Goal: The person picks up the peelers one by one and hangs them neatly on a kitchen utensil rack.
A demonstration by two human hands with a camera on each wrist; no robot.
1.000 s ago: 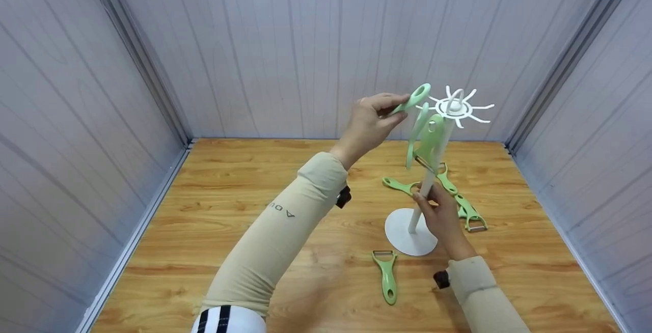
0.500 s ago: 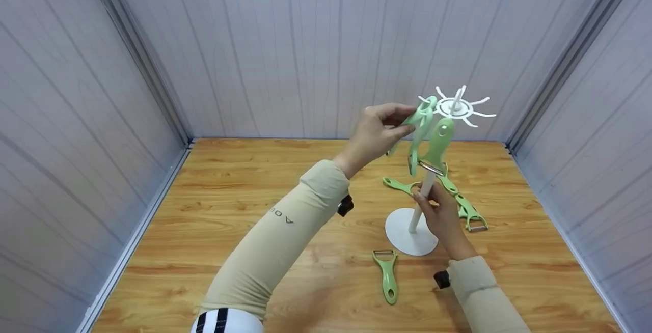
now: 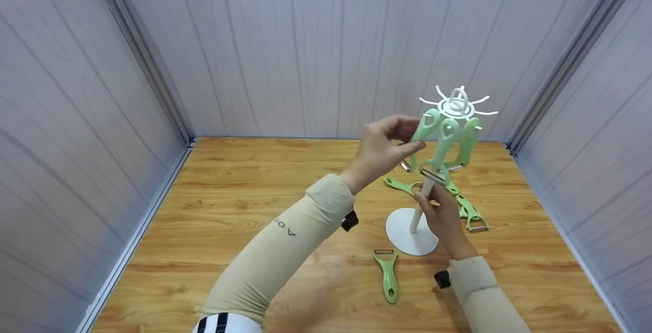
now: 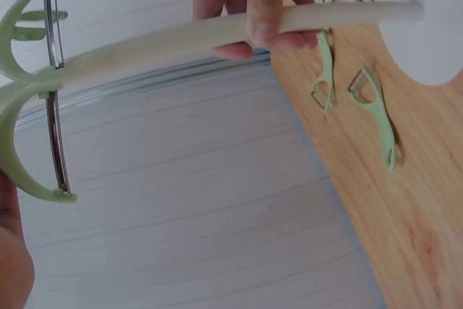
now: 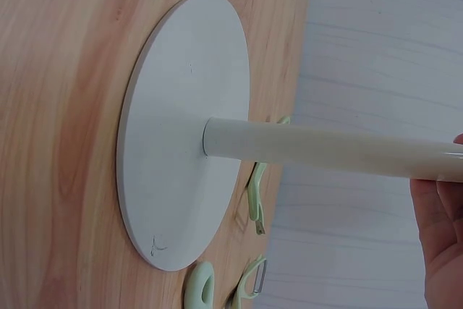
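Observation:
My left hand (image 3: 379, 149) pinches a light green peeler (image 3: 426, 127) between thumb and fingers. Its handle hole is around one hook of the white rotating rack top (image 3: 455, 108), and its blade end hangs below the hand. Two more green peelers hang from neighbouring hooks: one at the front (image 3: 444, 142), another farther right (image 3: 468, 142). Lower down, my right hand (image 3: 442, 216) grips the rack's white pole (image 5: 325, 150). The round white base (image 5: 181, 135) stands on the wooden table. In the left wrist view, the blades of two hanging peelers (image 4: 14, 135) show close beside the pole.
One green peeler (image 3: 388, 277) lies on the table (image 3: 244, 251) in front of the base. Several others lie behind and right of the pole, among them one at the left (image 3: 400, 185) and one at the right (image 3: 472, 214). Pale panelled walls (image 3: 254, 53) enclose the table.
My left hand brought the peeler's hole onto a hook and moved slightly down and right. The rack top turned, carrying both hanging peelers rightward. The right hand stayed on the pole.

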